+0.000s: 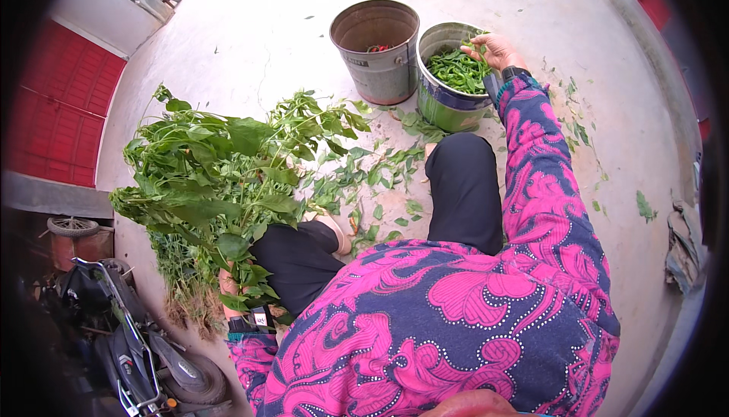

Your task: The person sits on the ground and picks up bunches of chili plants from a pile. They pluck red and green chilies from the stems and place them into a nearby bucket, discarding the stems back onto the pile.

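My left hand, largely hidden by foliage, grips the stems of a big leafy bunch of pepper plants beside my left knee. The bunch spreads up and away from the wrist. My right hand is over the right rim of a green paint bucket, fingers apart. Some green pieces show among those fingers; whether they are held or falling is unclear. Slender green chili peppers fill much of the bucket. Left of it, a grey metal bucket has a few red peppers at its bottom.
Torn leaves litter the concrete floor between my feet. More uprooted plants, roots towards me, lie under the held bunch. A motorcycle is at lower left, near a red metal door. A crumpled sheet lies far right.
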